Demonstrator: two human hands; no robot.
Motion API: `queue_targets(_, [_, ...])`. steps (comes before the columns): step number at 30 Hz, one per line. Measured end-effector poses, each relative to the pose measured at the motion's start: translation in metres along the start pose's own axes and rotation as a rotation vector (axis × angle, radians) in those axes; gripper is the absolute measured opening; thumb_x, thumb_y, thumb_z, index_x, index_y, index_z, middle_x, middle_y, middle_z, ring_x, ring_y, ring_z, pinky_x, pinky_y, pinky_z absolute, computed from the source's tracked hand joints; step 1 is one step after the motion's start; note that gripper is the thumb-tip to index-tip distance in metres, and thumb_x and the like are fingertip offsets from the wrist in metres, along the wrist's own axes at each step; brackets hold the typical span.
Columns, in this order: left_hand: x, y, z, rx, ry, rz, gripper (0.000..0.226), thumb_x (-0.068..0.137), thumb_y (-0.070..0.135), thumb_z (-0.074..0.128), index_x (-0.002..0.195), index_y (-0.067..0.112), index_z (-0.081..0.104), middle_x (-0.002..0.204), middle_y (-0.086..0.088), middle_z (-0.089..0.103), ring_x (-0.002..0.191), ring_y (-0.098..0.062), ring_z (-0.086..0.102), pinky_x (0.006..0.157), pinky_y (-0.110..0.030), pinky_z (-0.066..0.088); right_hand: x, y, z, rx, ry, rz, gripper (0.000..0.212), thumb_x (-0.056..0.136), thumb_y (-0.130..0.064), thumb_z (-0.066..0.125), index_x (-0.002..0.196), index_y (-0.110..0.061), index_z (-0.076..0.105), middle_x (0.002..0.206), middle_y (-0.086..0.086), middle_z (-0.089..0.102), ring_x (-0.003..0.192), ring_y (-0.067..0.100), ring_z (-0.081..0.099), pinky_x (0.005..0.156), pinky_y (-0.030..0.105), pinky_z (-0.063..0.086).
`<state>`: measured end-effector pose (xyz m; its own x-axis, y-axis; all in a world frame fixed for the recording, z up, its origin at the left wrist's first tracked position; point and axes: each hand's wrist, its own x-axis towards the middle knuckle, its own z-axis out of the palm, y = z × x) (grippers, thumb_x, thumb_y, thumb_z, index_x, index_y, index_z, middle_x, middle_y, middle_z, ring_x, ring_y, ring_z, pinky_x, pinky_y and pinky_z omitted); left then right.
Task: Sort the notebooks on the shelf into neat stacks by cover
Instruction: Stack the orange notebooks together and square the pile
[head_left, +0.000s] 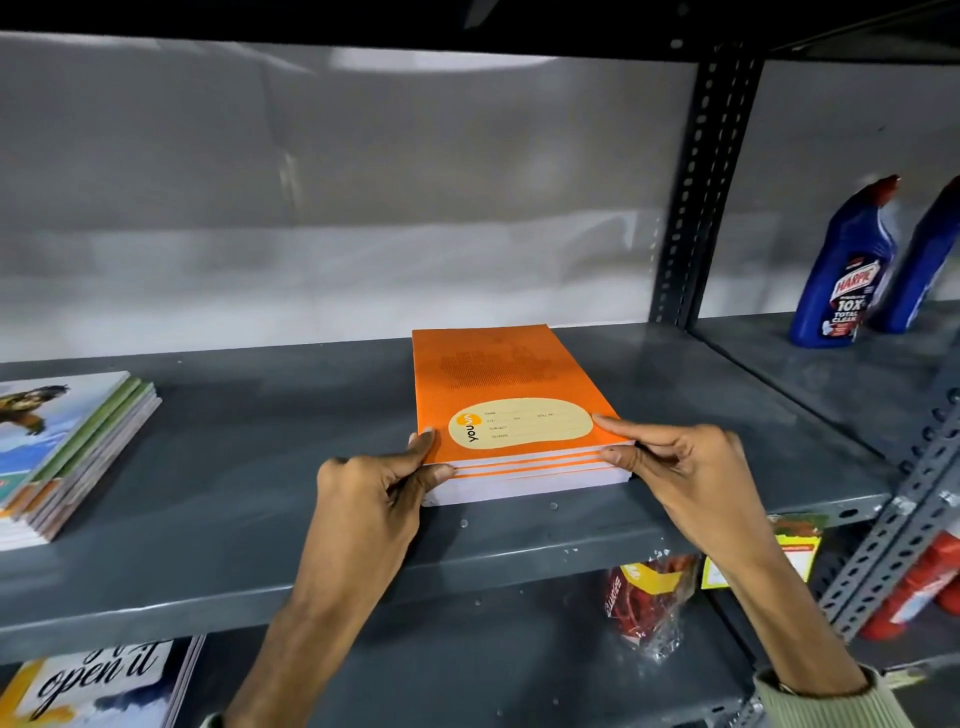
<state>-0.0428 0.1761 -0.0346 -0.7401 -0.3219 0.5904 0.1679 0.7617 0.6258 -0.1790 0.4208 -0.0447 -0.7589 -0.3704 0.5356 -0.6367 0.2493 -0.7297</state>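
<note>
Left hand (376, 480), right hand (675, 457): fingers gripping orange notebook stack (511, 410) corners on shelf (260, 467)

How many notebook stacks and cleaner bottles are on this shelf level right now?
Orange-cover notebook stack, held at its front corners by the left hand and right hand: 1
Mixed-cover notebook stack at far left: 1
Blue cleaner bottles, in the next bay: 2
Total: 4

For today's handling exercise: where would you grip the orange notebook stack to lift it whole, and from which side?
Grip the orange notebook stack at its two near corners, from the open front, as the left hand and right hand do. It lies flat and loose-layered, so thumbs on top and fingers underneath should keep it together.
</note>
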Motion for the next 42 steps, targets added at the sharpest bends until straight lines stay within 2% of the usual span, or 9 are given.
queue_targets(3, [-0.001, 0.003, -0.001, 0.038, -0.021, 0.059, 0.042, 0.079, 0.023, 0.067, 0.113, 0.0, 0.066, 0.078, -0.032, 0.052, 0.041, -0.012, 0.028, 0.042, -0.004, 0.03, -0.002, 0.001, 0.001, -0.036, 0.039, -0.013, 0.031, 0.075, -0.028, 0.074, 0.105, -0.032, 0.074, 0.096, -0.011, 0.078, 0.08, 0.019, 0.077, 0.072, 0.037, 0.061])
queue_targets(5, [-0.003, 0.004, -0.002, 0.045, -0.032, 0.096, 0.039, 0.078, 0.018, 0.068, 0.11, -0.004, 0.067, 0.084, -0.009, 0.073, 0.035, -0.007, 0.034, 0.044, 0.002, 0.031, -0.003, 0.002, 0.001, -0.053, 0.052, -0.02, 0.029, 0.076, -0.026, 0.075, 0.105, -0.027, 0.076, 0.093, -0.011, 0.078, 0.071, 0.015, 0.076, 0.066, 0.036, 0.061])
queue_targets(9, [-0.003, 0.004, -0.004, 0.099, -0.058, 0.111, 0.041, 0.078, 0.022, 0.067, 0.111, -0.003, 0.068, 0.071, -0.019, 0.075, 0.029, -0.012, 0.043, 0.04, -0.007, 0.038, -0.004, 0.0, 0.001, -0.052, 0.058, -0.011, 0.026, 0.075, -0.027, 0.075, 0.101, -0.025, 0.077, 0.101, -0.008, 0.077, 0.072, 0.01, 0.075, 0.067, 0.033, 0.061])
queue_targets(15, [-0.004, 0.005, -0.003, 0.103, -0.029, 0.09, 0.049, 0.075, 0.032, 0.068, 0.113, 0.002, 0.068, 0.07, -0.007, 0.078, 0.032, -0.009, 0.052, 0.043, -0.006, 0.043, -0.004, -0.002, 0.003, -0.06, 0.082, -0.016, 0.024, 0.077, -0.027, 0.075, 0.101, -0.028, 0.077, 0.097, -0.013, 0.077, 0.069, 0.04, 0.073, 0.06, 0.052, 0.06])
queue_targets(23, [-0.005, 0.006, -0.002, 0.034, 0.039, 0.025, 0.046, 0.071, 0.036, 0.076, 0.109, 0.009, 0.072, 0.079, 0.008, 0.076, 0.037, -0.007, 0.056, 0.041, -0.006, 0.04, -0.005, -0.003, 0.002, -0.051, 0.091, -0.016, 0.027, 0.076, -0.031, 0.075, 0.102, -0.038, 0.073, 0.088, -0.031, 0.071, 0.075, 0.046, 0.07, 0.06, 0.059, 0.058])
queue_targets(26, [-0.005, 0.006, -0.002, -0.016, 0.075, 0.014, 0.041, 0.071, 0.034, 0.077, 0.105, 0.011, 0.073, 0.071, 0.023, 0.071, 0.036, -0.01, 0.056, 0.038, -0.01, 0.041, -0.007, -0.005, 0.004, -0.067, 0.095, -0.026, 0.027, 0.075, -0.034, 0.074, 0.101, -0.033, 0.075, 0.083, -0.038, 0.069, 0.072, 0.043, 0.071, 0.057, 0.052, 0.059])
queue_targets(31, [-0.004, 0.002, 0.002, -0.017, 0.094, 0.084, 0.03, 0.075, 0.025, 0.077, 0.101, 0.011, 0.075, 0.086, 0.008, 0.076, 0.045, 0.002, 0.064, 0.046, -0.005, 0.045, -0.007, -0.008, 0.004, -0.084, 0.112, -0.035, 0.028, 0.076, -0.021, 0.079, 0.104, -0.017, 0.077, 0.097, -0.005, 0.078, 0.061, -0.002, 0.07, 0.053, 0.012, 0.053])
queue_targets(38, [-0.007, -0.003, 0.004, -0.005, 0.104, 0.106, 0.032, 0.076, 0.029, 0.074, 0.103, 0.011, 0.075, 0.088, 0.005, 0.077, 0.045, -0.004, 0.064, 0.046, -0.009, 0.048, -0.008, -0.01, 0.002, -0.123, 0.083, -0.001, 0.03, 0.077, -0.018, 0.079, 0.106, -0.015, 0.076, 0.102, -0.005, 0.076, 0.093, -0.007, 0.069, 0.079, 0.012, 0.055])
queue_targets(42, [-0.003, -0.008, 0.002, 0.005, 0.211, 0.048, 0.031, 0.088, 0.049, 0.061, 0.073, 0.026, 0.075, 0.053, 0.014, 0.067, 0.035, -0.009, 0.045, 0.04, -0.007, 0.031, -0.002, -0.011, -0.003, 0.074, 0.036, 0.072, 0.039, 0.086, -0.053, 0.064, 0.116, -0.03, 0.073, 0.111, -0.02, 0.073, 0.103, -0.01, 0.066, 0.082, 0.005, 0.048])
